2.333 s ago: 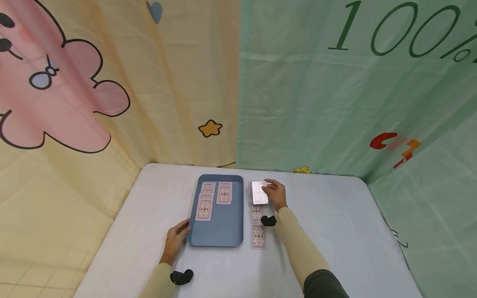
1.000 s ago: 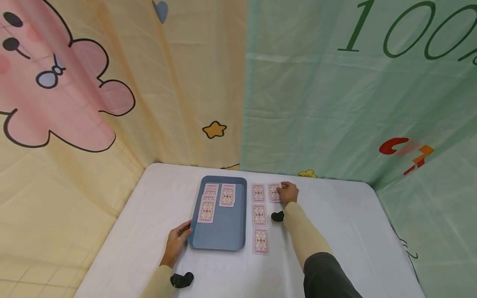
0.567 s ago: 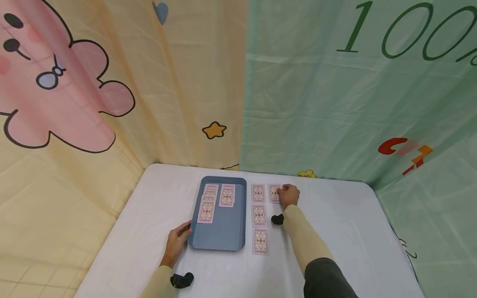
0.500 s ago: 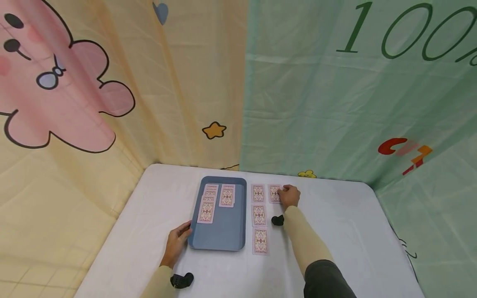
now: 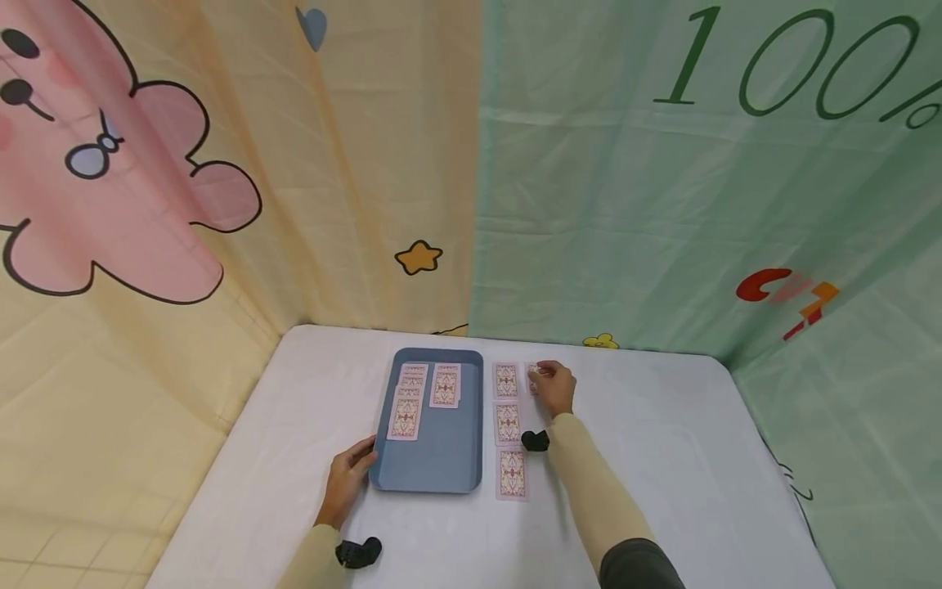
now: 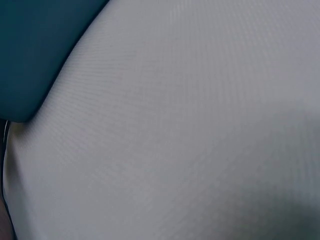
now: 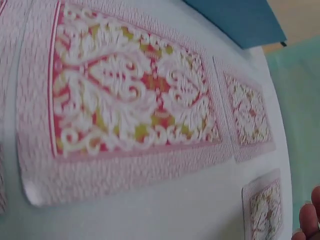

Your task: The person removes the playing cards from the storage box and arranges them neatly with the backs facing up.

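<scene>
In the head view my left hand (image 5: 346, 481) touches the left edge of a blue-grey tray (image 5: 449, 458), thumb and fingers apart. The left wrist view shows the corner of the tray (image 6: 40, 50). My right hand (image 5: 558, 386) is over a patterned playing card (image 5: 531, 378), covering most of it. In the right wrist view this card (image 7: 267, 210) lies flat on the table, and the fingertips (image 7: 309, 217) appear beside it. Left of the hand, a column of face-down cards runs down the table: top card (image 5: 506, 380), middle card (image 5: 508, 423), bottom card (image 5: 511, 473).
Overlapping face-down cards (image 5: 405, 417) form a column along the tray's left side. A smaller overlapping pair of cards (image 5: 445, 388) lies beside them. Curtains (image 5: 603, 245) hang behind the white table (image 5: 662, 458). Dark wrist cameras (image 5: 535, 441) stick out from both wrists.
My right hand has carried a card from over the column to its right and laid it down. Since then the hand has shifted slightly left over that card. My left hand stays at the tray.
</scene>
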Action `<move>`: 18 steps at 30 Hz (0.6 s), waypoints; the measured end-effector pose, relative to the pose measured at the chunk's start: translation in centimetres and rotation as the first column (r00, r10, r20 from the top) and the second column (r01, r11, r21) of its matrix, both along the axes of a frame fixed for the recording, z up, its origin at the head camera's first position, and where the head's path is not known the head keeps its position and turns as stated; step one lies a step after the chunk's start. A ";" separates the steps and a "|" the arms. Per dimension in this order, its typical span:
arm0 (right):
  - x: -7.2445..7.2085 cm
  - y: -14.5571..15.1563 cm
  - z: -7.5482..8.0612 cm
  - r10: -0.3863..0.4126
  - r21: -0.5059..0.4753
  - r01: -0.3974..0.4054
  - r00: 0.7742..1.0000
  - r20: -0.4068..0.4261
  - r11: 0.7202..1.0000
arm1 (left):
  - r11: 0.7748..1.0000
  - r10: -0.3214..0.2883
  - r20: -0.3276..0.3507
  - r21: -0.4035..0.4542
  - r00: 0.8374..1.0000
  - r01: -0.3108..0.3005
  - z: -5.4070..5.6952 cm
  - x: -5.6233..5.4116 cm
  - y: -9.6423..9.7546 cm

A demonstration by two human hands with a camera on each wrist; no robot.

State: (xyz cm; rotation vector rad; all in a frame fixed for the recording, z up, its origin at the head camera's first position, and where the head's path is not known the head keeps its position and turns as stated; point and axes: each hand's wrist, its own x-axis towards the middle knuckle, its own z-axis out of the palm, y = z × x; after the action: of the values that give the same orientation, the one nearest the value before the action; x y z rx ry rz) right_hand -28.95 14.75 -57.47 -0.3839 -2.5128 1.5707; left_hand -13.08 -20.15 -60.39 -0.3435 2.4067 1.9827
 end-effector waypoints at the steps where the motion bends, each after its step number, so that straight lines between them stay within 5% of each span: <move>1: 0.1 -0.4 0.2 0.015 -0.008 -0.015 1.000 -0.014 1.000 | 1.000 0.001 0.001 0.001 1.000 -0.001 0.0 0.0 0.0; 18: 1.9 -7.5 2.0 0.250 -0.086 -0.262 0.960 -0.129 0.961 | 0.999 -0.003 -0.005 0.033 1.000 0.003 -0.4 -0.1 -0.2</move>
State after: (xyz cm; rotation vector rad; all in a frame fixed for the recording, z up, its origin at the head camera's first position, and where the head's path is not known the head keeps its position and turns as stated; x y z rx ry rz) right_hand -27.07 7.25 -55.43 0.0268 -2.4784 1.7613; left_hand -13.22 -20.31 -60.78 -0.3350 2.3730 2.0217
